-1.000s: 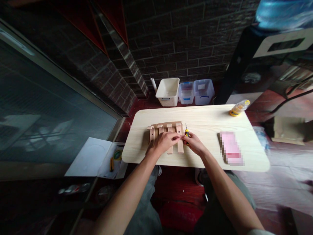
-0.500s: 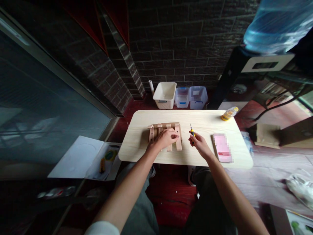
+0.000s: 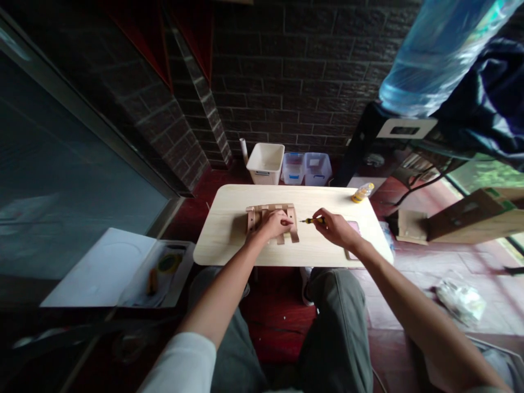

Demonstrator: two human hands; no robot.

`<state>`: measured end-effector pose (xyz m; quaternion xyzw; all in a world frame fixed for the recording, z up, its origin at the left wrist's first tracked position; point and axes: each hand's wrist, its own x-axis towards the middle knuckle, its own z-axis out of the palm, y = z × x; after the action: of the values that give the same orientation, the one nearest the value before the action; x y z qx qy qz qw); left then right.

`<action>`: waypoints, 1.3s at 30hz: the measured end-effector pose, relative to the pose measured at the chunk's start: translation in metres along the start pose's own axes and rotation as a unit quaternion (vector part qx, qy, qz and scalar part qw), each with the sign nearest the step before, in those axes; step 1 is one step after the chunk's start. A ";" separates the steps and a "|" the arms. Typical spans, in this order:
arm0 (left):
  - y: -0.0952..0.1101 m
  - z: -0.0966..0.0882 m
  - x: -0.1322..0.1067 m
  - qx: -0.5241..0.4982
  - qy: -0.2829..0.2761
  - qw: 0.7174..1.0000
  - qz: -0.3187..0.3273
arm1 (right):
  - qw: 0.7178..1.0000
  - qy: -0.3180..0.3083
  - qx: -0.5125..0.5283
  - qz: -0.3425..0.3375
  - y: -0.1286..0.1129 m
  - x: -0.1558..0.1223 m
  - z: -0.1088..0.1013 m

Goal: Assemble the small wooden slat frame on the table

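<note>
A curved light-brown wooden assembly of parallel slats (image 3: 291,212) is placed left of centre on a pale wood-grain table with rounded corners (image 3: 323,202). The left hand (image 3: 275,225) is laid over the slats, thumb and forefinger tips brought together near the rightmost one; whether anything small is pinched cannot be told. A slim yellow-and-black screwdriver (image 3: 314,220) is gripped in the fingers of the right hand (image 3: 333,226), roughly level, its tip directed at the assembly and held just short of it. A clear yellow-based bottle (image 3: 363,192) is noted at the far right corner.
</note>
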<state>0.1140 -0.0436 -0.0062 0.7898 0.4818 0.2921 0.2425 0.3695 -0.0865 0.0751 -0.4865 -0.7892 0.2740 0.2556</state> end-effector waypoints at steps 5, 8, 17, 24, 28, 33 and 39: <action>-0.007 0.001 0.000 0.024 -0.007 1.000 0.018 | 0.997 -0.016 -0.072 -0.036 -0.021 0.021 0.001; -0.011 0.003 0.001 0.026 -0.008 0.999 0.027 | 0.995 -0.021 -0.087 -0.053 -0.024 0.030 0.005; -0.020 0.008 0.003 0.011 -0.028 0.999 0.045 | 0.972 -0.097 -0.209 -0.039 -0.033 0.039 0.011; -0.021 0.009 0.002 0.020 -0.024 0.999 0.044 | 0.957 -0.132 -0.255 -0.046 -0.041 0.047 0.007; -0.016 0.004 0.002 0.024 -0.034 0.998 0.037 | 0.952 -0.151 -0.261 -0.046 -0.046 0.052 0.004; -0.014 0.000 0.005 0.013 -0.065 0.998 0.012 | 0.946 -0.168 -0.272 -0.047 -0.051 0.056 0.004; -0.015 -0.003 0.008 0.002 -0.100 0.995 0.017 | 0.940 -0.177 -0.289 -0.045 -0.053 0.061 0.006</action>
<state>0.1051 -0.0296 -0.0119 0.8235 0.4422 0.2149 0.2831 0.3079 -0.0521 0.1157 -0.4473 -0.8879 0.1037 -0.0280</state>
